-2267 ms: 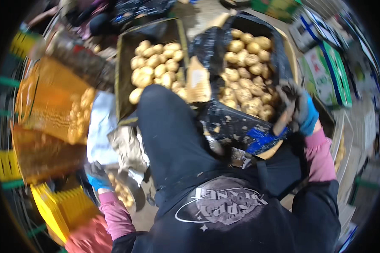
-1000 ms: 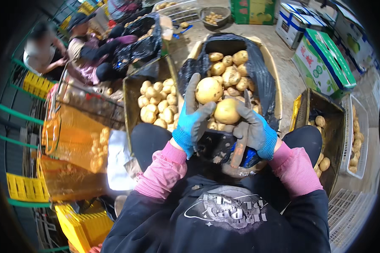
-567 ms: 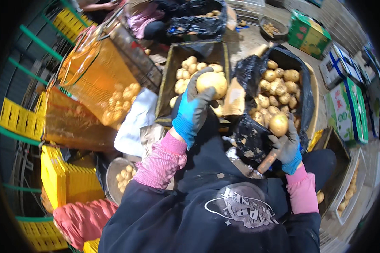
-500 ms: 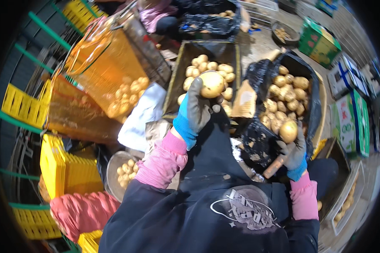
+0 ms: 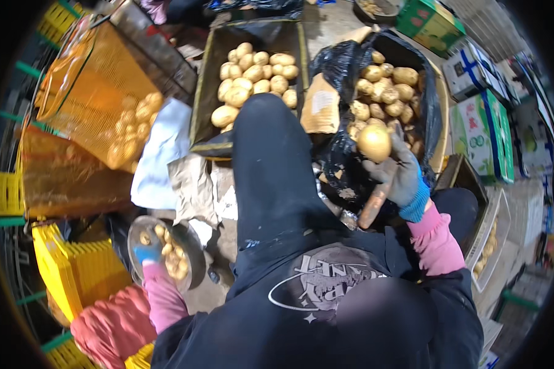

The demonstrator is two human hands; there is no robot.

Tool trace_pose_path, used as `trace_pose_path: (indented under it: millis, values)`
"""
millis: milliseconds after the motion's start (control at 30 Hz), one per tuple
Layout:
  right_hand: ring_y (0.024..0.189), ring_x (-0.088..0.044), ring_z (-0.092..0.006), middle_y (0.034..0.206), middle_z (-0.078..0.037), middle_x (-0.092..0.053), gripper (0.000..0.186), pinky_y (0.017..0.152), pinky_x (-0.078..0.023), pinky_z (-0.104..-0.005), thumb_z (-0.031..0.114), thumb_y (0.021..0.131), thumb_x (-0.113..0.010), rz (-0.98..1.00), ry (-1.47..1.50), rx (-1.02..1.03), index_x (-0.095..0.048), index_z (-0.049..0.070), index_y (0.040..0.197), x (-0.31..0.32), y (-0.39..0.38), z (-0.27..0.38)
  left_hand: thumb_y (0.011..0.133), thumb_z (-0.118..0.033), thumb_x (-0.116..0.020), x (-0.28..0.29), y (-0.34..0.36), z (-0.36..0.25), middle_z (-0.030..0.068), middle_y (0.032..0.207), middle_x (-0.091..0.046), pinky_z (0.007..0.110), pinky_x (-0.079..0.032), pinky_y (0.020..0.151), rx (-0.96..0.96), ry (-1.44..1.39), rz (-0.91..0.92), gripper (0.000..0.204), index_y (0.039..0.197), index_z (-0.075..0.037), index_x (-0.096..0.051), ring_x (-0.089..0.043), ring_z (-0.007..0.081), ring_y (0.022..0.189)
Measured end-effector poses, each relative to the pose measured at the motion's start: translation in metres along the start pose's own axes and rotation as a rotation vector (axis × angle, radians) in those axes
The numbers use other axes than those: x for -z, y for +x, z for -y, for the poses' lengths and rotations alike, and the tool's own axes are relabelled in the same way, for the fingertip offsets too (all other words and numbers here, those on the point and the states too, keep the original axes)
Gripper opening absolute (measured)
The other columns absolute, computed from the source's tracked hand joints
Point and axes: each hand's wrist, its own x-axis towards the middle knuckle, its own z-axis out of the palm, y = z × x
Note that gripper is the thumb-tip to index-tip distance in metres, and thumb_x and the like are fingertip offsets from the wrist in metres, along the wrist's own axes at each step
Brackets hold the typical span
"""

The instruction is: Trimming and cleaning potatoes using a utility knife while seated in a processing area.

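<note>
My right hand (image 5: 399, 179) is closed on a large round potato (image 5: 373, 142) and a worn wooden-handled tool (image 5: 374, 205), in front of the black-lined box of potatoes (image 5: 436, 104). My left hand (image 5: 148, 252) reaches into a round metal bowl of small potatoes (image 5: 195, 258) at the lower left; its fingers are too hidden to read. Both hands wear grey-and-blue gloves. A deep tray of potatoes (image 5: 200, 111) stands beyond my raised knee, beside the lined box, with a scrap of cardboard (image 5: 320, 101) between them.
Orange mesh sacks (image 5: 83, 92), white sheeting (image 5: 157, 150), yellow crates (image 5: 74, 277) and a pink cloth (image 5: 111, 326) crowd the left. Cartons (image 5: 480, 138) and a white basket of potatoes (image 5: 486, 240) line the right. Part of another person (image 5: 157, 9) shows at the top.
The view has shifted. My left hand has moved from in front of me down-left into the bowl, without the large potato it held. My right hand still holds its potato.
</note>
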Motion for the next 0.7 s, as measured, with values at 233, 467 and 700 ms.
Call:
trace_pose_path:
  millis: [233, 467, 700]
  values:
    - [0.071, -0.066, -0.0148, 0.105, -0.01, -0.068, 0.047, 0.054, -0.051, -0.0242, 0.029, 0.099, -0.053, -0.288, -0.635, 0.114, -0.048, 0.004, 0.138, -0.108, 0.018, -0.027, 0.1, -0.023, -0.052, -0.001, -0.03, -0.332, 0.0145, 0.117, -0.061, 0.024, -0.052, 0.083, -0.056, -1.589, 0.814, 0.045, 0.139, -0.002, -0.043, -0.061, 0.0169, 0.1]
    - [0.05, -0.051, -0.007, 0.089, -0.007, -0.069, 0.044, 0.044, -0.041, -0.0197, 0.025, 0.095, -0.056, -0.27, -0.99, 0.145, -0.053, 0.001, 0.133, -0.173, 0.021, -0.034, 0.089, -0.029, -0.074, 0.018, -0.013, -0.406, 0.0094, 0.122, -0.059, 0.024, -0.055, 0.071, -0.126, -1.523, 0.913, 0.059, 0.136, -0.005, -0.047, -0.065, 0.0165, 0.097]
    - [0.118, -0.057, -0.0211, 0.127, -0.014, -0.059, 0.044, 0.101, -0.044, -0.0319, 0.015, 0.096, -0.058, -0.524, -1.518, 0.535, -0.051, -0.005, 0.135, -0.022, -0.088, 0.097, 0.094, -0.018, -0.065, 0.135, 0.214, -0.345, 0.0119, 0.126, -0.059, 0.036, -0.057, 0.086, -0.388, -1.475, -0.079, 0.043, 0.135, -0.017, -0.051, -0.064, 0.0235, 0.106]
